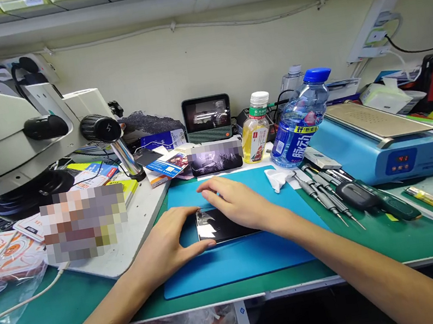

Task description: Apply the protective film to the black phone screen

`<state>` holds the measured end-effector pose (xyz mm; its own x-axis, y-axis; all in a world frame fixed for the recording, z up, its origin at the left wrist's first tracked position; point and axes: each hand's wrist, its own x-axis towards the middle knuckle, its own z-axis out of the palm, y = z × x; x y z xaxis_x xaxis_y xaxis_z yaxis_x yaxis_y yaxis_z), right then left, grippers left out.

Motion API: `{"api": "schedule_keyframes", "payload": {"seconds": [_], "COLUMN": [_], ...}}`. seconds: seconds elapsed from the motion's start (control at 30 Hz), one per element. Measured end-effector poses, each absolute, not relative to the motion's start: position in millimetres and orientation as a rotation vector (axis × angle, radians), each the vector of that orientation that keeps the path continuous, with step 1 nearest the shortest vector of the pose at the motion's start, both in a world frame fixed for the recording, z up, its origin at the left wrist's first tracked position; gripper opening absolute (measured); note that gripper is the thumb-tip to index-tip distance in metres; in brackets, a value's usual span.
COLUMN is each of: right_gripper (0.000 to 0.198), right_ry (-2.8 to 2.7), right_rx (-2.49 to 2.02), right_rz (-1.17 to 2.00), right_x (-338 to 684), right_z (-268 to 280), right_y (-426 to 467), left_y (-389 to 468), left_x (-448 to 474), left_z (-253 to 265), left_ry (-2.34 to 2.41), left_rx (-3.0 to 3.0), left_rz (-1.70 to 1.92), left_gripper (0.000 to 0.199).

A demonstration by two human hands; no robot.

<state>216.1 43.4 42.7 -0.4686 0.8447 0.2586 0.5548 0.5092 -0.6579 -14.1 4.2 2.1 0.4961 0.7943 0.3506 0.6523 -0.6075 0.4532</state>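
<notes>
A smartphone [224, 226] with a dark, glossy glass face lies lengthwise on a blue work mat [249, 260]. My left hand [171, 240] grips its left end, thumb at the near edge and fingers at the far edge. Across the upper middle of the phone reaches my right hand [234, 199], its fingers stretched out towards the far left, holding nothing visible. The right hand and wrist hide part of the phone's far side and right end. Bright reflections cover the left part of the glass.
A microscope [41, 130] stands at the left on a pale base. Behind the mat are a propped phone [216, 161], a yellow drink bottle [255, 130] and a blue-capped bottle [299, 120]. Screwdrivers [324, 194] and a blue heating plate machine [389, 150] sit at the right.
</notes>
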Motion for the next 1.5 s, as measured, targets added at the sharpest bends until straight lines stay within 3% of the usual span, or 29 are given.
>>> {"api": "schedule_keyframes", "payload": {"seconds": [0.07, 0.23, 0.33, 1.13, 1.33, 1.5], "right_gripper": [0.038, 0.086, 0.095, 0.086, 0.071, 0.081], "right_ry": [-2.293, -2.419, -2.435, -2.224, -2.182, -2.141], "right_rx": [-1.165, -1.315, -1.392, -1.474, -1.446, -1.414], "right_rz": [0.638, 0.524, 0.480, 0.746, 0.771, 0.773], "right_x": [233, 281, 298, 315, 314, 316], "right_z": [49, 43, 34, 34, 31, 28], "right_y": [35, 13, 6, -5, -4, -4], "left_y": [4, 5, 6, 5, 4, 5], "left_x": [-14, -15, -16, -17, -16, -14], "left_z": [3, 1, 0, 0, 0, 3], "left_ry": [1.225, 1.253, 1.263, 1.294, 1.283, 1.272], "left_rx": [2.484, 2.503, 2.508, 2.472, 2.493, 2.523], "left_rz": [0.786, 0.790, 0.812, 0.767, 0.761, 0.742], "left_gripper": [0.057, 0.062, 0.063, 0.059, 0.057, 0.060]}}
